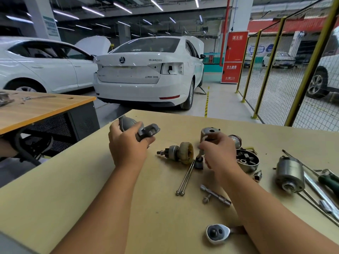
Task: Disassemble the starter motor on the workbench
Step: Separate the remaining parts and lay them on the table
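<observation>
1. The starter motor lay in separate pieces across a tan table [128,208], seen from a head-worn camera looking forward and down.
2. The left hand [126,143] gripped the grey cast nose housing [139,128] above the table's far left edge, fingers and thumb curled round it. Its long axis ran from upper left to lower right, and the flanged end pointed right.
3. The right hand [218,149] reached to the middle of the table, fingertips pinching a small part just in front of a grey round end cap [210,133]. What exactly it pinched could not be told.
4. Between the hands lay the drive pinion assembly [177,153], long axis left to right, its thin shaft end pointing left and its yellowish ring to the right.
5. Two long through bolts [186,178] lay side by side, heads toward the viewer.
6. Right of the right hand sat a round brush holder [247,160], partly hidden, and farther right the cylindrical motor body [289,176], its axis pointing toward the viewer.
7. A socket extension bar [215,195] and a ratchet head [217,233] lay nearer the viewer.
8. Beyond the table stood a white sedan [146,70] with a "SUPERB" badge. A red fire cabinet [233,57] carried Chinese characters and "119".
</observation>
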